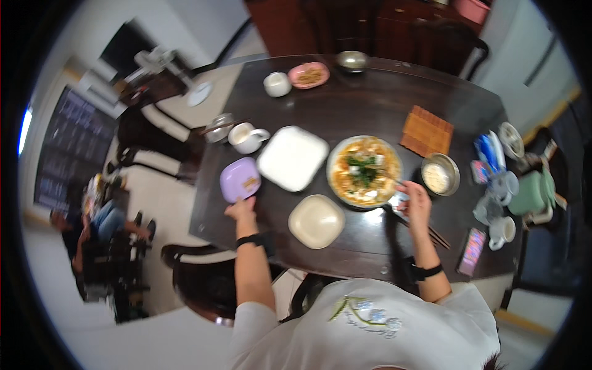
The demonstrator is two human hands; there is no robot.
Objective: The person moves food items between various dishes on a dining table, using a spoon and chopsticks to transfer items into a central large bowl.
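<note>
My left hand [242, 208] grips the near rim of a small purple plate [232, 175], which has a little brown food on it. My right hand [415, 202] is closed on a thin-handled utensil [399, 184] at the right edge of a big round bowl of food [364, 169]. The utensil's far end reaches over the food and its kind is not clear. Red broth, white pieces and chopped greens fill the bowl. Dark chopsticks [439, 238] lie just beyond my right wrist. Between my hands sits a cream square-shaped dish [316, 222].
A white square dish [293, 158] and a white mug [248, 138] stand left of the bowl. On the right are a metal bowl with pale food [439, 175], a bamboo mat [427, 131], a phone [472, 251] and a green jug [531, 192]. A person sits far left.
</note>
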